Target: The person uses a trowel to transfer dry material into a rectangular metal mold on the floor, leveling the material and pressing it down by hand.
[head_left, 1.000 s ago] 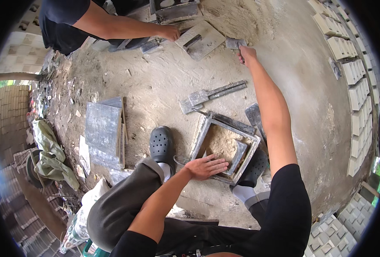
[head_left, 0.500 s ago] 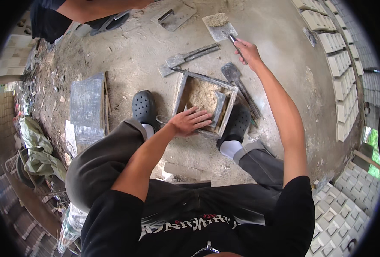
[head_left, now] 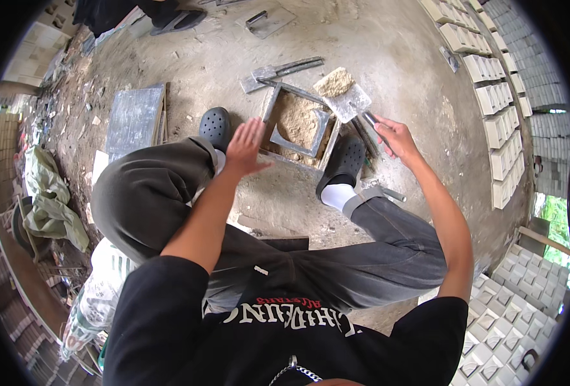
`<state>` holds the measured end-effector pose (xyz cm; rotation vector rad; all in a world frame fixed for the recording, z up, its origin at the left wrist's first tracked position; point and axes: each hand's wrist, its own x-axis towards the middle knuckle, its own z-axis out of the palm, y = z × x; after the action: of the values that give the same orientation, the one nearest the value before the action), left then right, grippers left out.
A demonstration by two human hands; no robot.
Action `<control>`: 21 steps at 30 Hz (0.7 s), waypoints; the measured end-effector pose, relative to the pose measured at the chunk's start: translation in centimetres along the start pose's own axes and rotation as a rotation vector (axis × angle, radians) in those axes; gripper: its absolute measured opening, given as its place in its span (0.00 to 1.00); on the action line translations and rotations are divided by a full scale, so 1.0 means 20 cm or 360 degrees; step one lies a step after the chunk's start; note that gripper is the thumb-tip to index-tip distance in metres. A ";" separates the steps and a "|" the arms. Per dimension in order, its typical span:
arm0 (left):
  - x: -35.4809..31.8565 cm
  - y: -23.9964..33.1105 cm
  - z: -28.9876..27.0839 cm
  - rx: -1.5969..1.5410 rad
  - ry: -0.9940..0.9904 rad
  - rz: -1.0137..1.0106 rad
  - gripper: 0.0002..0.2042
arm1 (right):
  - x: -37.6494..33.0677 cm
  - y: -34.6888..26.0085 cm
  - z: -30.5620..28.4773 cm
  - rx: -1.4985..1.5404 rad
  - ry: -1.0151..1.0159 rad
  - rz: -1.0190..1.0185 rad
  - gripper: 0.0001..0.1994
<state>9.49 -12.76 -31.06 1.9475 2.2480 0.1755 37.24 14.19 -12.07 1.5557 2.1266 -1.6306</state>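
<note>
My right hand (head_left: 395,138) grips the dark handle of a square-bladed trowel (head_left: 357,103). A heap of damp, tan sandy mix (head_left: 334,82) lies on its blade, over the far right corner of a square metal-edged mould box (head_left: 287,159). Loose mix (head_left: 298,119) fills much of the box, and a grey angular insert (head_left: 303,148) shows along its near and right sides. Beside the box's left wall is my left hand (head_left: 245,147), its fingers stretched out and thumb apart, holding nothing.
My feet in dark clogs (head_left: 215,128) flank the box. Beyond it lie metal tools (head_left: 281,72) and a plate with a handle (head_left: 265,22). Flat grey boards (head_left: 130,119) lie to the left. Rows of pale blocks (head_left: 494,100) line the right.
My right hand has brought the loaded trowel back from the far floor to the box. My left hand has lifted off the mix and moved left. Another person's arm has left the view.
</note>
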 end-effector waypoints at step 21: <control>0.19 -0.13 0.07 -0.0451 -0.0071 0.0151 0.70 | -0.03 -0.27 0.49 -0.0551 -0.0611 0.0169 0.21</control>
<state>6.69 -9.43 -33.19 1.8855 1.9790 0.4323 28.80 6.76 -12.42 1.1273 1.9514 -1.3098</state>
